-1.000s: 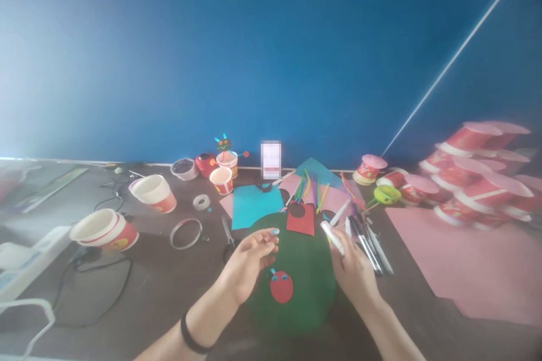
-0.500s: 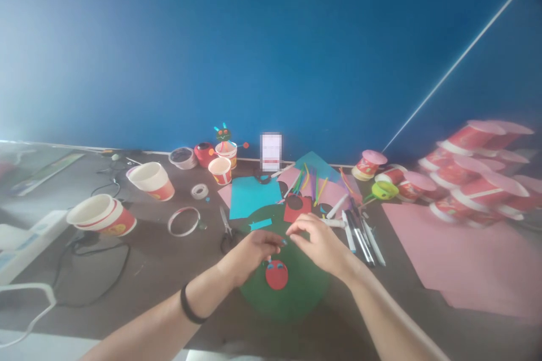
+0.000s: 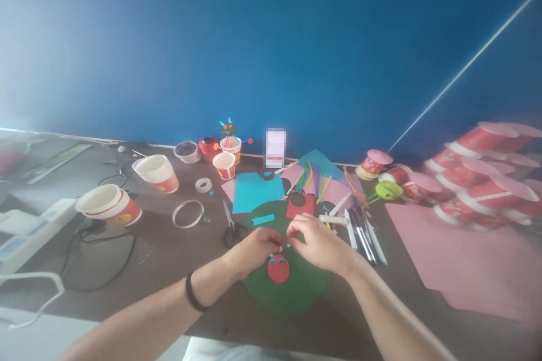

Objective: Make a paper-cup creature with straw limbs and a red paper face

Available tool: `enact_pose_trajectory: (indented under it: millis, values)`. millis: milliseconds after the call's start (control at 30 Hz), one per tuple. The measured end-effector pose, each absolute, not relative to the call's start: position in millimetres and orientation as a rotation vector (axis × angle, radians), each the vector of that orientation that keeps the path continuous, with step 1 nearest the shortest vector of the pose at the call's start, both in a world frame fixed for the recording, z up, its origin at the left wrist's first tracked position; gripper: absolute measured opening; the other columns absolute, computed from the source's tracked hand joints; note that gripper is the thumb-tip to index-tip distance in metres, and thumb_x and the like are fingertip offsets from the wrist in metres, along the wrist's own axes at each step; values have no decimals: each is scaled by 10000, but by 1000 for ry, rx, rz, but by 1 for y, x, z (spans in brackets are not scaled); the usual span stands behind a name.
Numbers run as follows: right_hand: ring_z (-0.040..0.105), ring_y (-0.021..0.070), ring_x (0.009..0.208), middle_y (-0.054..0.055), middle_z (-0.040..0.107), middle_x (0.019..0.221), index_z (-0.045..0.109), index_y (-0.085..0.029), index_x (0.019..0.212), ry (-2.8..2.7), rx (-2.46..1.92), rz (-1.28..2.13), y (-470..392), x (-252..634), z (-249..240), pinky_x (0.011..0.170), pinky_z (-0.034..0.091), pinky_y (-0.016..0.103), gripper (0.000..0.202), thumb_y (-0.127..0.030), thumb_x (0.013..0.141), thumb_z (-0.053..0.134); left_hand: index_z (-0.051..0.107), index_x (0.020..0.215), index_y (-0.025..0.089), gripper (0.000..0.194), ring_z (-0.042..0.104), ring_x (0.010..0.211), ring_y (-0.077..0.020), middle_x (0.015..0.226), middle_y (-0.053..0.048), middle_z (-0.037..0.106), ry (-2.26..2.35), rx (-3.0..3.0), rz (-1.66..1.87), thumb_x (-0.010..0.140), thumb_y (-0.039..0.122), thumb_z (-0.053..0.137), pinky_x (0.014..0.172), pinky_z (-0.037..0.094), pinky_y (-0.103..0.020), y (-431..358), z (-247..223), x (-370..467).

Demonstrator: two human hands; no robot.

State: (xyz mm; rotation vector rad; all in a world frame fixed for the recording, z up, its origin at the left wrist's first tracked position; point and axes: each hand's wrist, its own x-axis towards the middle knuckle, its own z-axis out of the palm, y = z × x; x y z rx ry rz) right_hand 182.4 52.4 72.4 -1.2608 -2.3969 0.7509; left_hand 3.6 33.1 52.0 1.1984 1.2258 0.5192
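My left hand point(image 3: 260, 243) is closed in a pinch above the green paper circle point(image 3: 292, 290). My right hand point(image 3: 319, 241) faces it, thumb and forefinger curled together around something too small to name. A tiny pale blue bit point(image 3: 288, 245) shows at the right fingertips; which fingers grip it is unclear. Just below the hands, a red paper disc point(image 3: 278, 271) with two small blue pieces near its top lies on the green circle. Beyond the fingers are a blue paper strip point(image 3: 263, 219) and a red paper sheet point(image 3: 300, 207) with a round hole or dark circle.
Scissors point(image 3: 230, 224) lie left of the green circle. Markers point(image 3: 359, 237) and pink sheets point(image 3: 461, 259) are on the right, with stacked red cups point(image 3: 483, 180) behind. Paper cups point(image 3: 110, 206), a tape ring point(image 3: 188, 214) and a cable point(image 3: 127, 259) occupy the left.
The view has shifted slightly, so the scene sits a little further right. The hands stay close together over the green circle; the blue bit now shows nearer the right fingertips.
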Motion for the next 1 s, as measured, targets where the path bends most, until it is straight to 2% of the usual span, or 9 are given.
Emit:
enact_pose_trajectory:
  millis: [333,733,900,1000]
  values:
    - [549,171,819,2,627,782,591,-205,731,-2383,-1242,850,50,182,74,745,403,292,119,-96,740,543,645,683,134,256,426,570,-123,586,6,533,1194,1190,486,541,134,431,569,302,-256,32,50,2]
    - [545,171,775,13,613,727,570,-196,661,-2389,-1243,869,48,177,72,682,399,271,132,-74,707,549,649,635,157,305,419,538,-124,544,21,524,1208,1218,446,486,102,388,544,317,-249,31,62,4]
    - [540,157,767,10,604,731,576,-191,683,-2306,-1217,959,44,177,63,680,401,256,124,-102,749,521,652,679,141,307,477,578,-128,590,6,564,1191,1278,443,519,93,395,562,355,-240,31,55,1]
    - [539,144,743,3,593,738,579,-183,705,-2225,-1200,1039,41,179,58,678,402,249,113,-127,772,506,663,822,120,380,545,651,-145,711,-31,630,1184,1342,424,561,85,389,594,397,-243,32,49,-3]
